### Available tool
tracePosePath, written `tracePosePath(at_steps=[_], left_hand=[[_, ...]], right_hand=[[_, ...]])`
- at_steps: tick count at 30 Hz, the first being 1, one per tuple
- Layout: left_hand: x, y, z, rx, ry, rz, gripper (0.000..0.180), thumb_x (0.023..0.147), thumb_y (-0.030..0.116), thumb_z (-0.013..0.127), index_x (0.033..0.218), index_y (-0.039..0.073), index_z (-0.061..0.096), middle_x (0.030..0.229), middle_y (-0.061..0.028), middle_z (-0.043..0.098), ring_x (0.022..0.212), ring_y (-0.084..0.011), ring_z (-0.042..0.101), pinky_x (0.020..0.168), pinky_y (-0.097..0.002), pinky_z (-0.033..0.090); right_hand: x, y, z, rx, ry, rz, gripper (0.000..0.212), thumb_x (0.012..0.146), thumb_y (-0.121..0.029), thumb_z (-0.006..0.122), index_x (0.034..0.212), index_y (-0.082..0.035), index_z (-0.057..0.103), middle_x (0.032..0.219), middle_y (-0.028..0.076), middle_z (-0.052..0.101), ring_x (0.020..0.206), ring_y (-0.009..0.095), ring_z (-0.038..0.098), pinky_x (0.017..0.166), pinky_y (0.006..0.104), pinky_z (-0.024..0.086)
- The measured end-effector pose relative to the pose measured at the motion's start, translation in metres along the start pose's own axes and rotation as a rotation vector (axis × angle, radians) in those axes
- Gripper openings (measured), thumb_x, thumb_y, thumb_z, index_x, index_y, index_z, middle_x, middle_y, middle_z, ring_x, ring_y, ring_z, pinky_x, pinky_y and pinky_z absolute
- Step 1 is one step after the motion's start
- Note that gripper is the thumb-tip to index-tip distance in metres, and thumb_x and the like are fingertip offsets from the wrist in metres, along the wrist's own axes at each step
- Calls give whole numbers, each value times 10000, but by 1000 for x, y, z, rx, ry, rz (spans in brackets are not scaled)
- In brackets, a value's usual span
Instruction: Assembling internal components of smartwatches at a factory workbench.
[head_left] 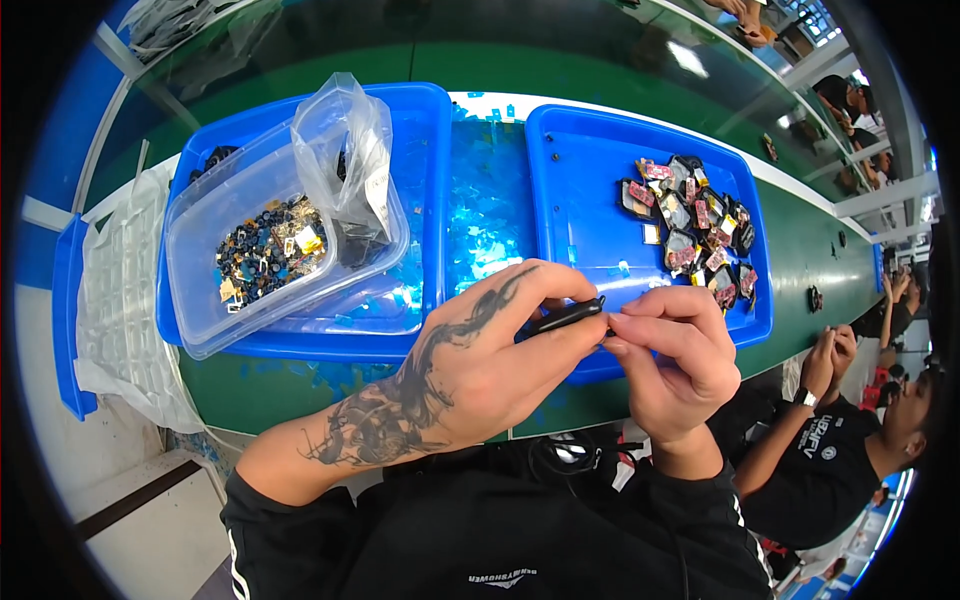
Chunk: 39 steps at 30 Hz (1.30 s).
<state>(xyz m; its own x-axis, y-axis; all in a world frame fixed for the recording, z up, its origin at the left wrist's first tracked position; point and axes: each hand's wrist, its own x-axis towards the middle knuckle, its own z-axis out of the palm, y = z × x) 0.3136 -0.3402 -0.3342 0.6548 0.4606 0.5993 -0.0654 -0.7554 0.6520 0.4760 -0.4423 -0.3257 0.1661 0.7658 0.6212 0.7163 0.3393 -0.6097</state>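
Item under handling: a small, slim, glossy black casing with rounded ends [565, 317], seen nearly edge-on, with a pale highlight along its side. It is held above the near edge of the green-topped bench [795, 240], by the near left corner of the right-hand blue plastic tray [590, 225].

The left hand [480, 365] grips the casing between thumb and fingers. The right hand [682, 350] has thumb and forefinger pinched at the casing's right end, a dark bit showing between them; whether that bit is separate cannot be told.

Along the right side of that tray lies a cluster of black casings with pinkish-red boards [702, 215]. Blue floor shows over its left half, with two small dark pieces near the left wall.

Toward the bench's left end stands the left-hand blue plastic tray [428, 190], carrying a clear rectangular plastic bin [195, 265] of mixed small parts [270, 250] and a clear plastic bag [340, 125]. Shiny blue film scraps [487, 190] cover the strip between the trays, limiting uncovered bench there.
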Motion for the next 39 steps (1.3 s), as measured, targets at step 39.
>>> tracePosePath(at_steps=[39], left_hand=[[0,1,-1,-208,-103,-193,202,753,-50,738,945,16,735,1100,-119,594,894,-168,637,772,-269,524]], right_hand=[[-4,5,-2,681,-106,527,141,799,97,672,914,35,620,939,80,613,730,62,562,632,195,457]])
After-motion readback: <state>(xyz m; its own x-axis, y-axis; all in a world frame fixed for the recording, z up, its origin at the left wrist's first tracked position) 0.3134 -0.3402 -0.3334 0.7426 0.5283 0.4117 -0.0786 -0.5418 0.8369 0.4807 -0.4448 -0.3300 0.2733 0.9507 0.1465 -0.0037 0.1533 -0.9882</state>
